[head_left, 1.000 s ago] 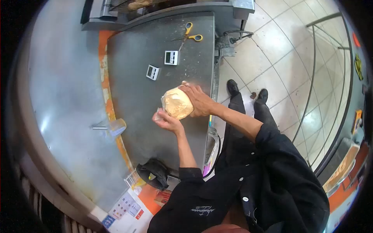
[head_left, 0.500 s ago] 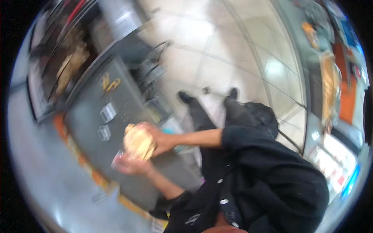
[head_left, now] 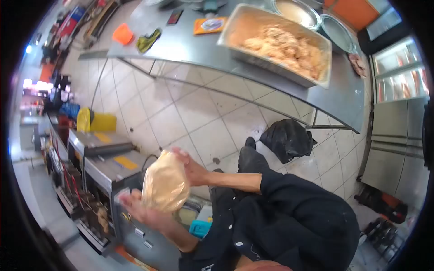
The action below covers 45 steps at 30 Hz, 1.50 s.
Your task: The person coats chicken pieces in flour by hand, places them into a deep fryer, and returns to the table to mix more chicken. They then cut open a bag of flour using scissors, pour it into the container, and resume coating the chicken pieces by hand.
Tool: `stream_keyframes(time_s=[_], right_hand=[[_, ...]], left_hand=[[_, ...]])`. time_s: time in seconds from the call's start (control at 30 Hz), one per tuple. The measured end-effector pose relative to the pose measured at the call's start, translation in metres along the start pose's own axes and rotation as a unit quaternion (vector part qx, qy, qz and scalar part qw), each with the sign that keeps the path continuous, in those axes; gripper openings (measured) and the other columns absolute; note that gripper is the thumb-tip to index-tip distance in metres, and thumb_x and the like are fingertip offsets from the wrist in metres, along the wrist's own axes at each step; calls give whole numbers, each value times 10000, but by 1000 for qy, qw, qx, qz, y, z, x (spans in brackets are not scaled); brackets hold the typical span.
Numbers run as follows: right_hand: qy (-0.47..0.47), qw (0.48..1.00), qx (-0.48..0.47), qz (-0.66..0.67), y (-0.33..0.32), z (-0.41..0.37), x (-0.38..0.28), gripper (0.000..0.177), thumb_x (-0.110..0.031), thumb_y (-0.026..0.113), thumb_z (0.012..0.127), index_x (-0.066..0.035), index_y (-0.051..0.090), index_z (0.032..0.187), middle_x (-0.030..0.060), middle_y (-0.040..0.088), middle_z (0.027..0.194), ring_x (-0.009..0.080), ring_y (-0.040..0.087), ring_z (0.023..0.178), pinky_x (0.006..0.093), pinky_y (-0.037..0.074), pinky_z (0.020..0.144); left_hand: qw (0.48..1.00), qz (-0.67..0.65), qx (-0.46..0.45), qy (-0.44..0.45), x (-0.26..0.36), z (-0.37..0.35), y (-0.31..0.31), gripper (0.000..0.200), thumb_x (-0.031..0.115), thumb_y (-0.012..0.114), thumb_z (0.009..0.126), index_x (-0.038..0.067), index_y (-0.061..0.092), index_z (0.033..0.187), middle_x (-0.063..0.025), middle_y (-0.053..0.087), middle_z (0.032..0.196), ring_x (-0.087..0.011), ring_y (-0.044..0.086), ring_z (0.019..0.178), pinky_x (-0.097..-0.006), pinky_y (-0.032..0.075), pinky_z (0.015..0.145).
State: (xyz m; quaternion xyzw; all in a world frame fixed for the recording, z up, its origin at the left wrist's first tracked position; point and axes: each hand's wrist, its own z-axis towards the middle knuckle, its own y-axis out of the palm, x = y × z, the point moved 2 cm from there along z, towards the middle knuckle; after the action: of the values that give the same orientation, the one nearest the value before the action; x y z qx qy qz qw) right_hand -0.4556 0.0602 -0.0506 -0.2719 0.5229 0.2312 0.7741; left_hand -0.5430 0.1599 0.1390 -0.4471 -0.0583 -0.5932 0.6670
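Note:
A pale beige, rounded package (head_left: 166, 183) in shiny clear plastic is held up between my two hands. My right hand (head_left: 192, 169) presses its upper right side, with the fingertips at its top edge. Against the lower left side rests my left hand (head_left: 147, 212), palm towards the package, with some clear plastic by its fingertips. Below the package, a turquoise container (head_left: 200, 229) shows beside my dark clothing.
A steel table (head_left: 190, 49) across the top bears a large tray (head_left: 323, 72) of orange-coated pieces, round bowls, an orange cup (head_left: 123, 34) and a yellow packet (head_left: 210, 25). A black bag (head_left: 289, 140) lies on the tiled floor. Grey equipment (head_left: 110, 167) stands left.
The view has swung up and away from the grey surface, bringing the steel table and tray into sight. The package, still in both my hands, appears larger and its plastic shows more clearly.

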Motion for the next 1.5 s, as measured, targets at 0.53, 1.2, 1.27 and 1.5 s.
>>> stream_keyframes(time_s=[0.53,1.2,1.27,1.5], right_hand=[[-230,775,465,-361,-518,-18,-47,665,-261,868,722,-6,504,1217,162,592,1141,311,557,1140,455,434,977],[287,641,323,-635,-600,46,-126,477,-458,776,792,-47,650,999,133,689,899,360,675,780,418,524,634],[313,625,313,-643,-601,50,-127,481,-478,763,797,-52,654,994,135,687,885,365,671,773,424,517,624],[330,567,371,-658,-613,54,-116,450,-476,737,821,-42,666,917,163,676,813,382,655,754,457,489,615]], left_hand=[[533,-542,-494,-422,369,-10,442,439,389,348,1065,23,523,1232,-127,651,1174,-279,669,1008,-438,557,859],[664,-208,-704,144,357,-58,584,282,230,534,900,5,700,931,-257,684,920,-433,650,907,-522,498,813],[658,-212,-707,149,363,-60,584,281,234,543,900,3,703,899,-265,680,899,-447,649,889,-525,499,808],[656,-263,-694,136,383,-44,596,300,237,556,917,-21,706,888,-293,676,888,-460,661,865,-542,520,780]])
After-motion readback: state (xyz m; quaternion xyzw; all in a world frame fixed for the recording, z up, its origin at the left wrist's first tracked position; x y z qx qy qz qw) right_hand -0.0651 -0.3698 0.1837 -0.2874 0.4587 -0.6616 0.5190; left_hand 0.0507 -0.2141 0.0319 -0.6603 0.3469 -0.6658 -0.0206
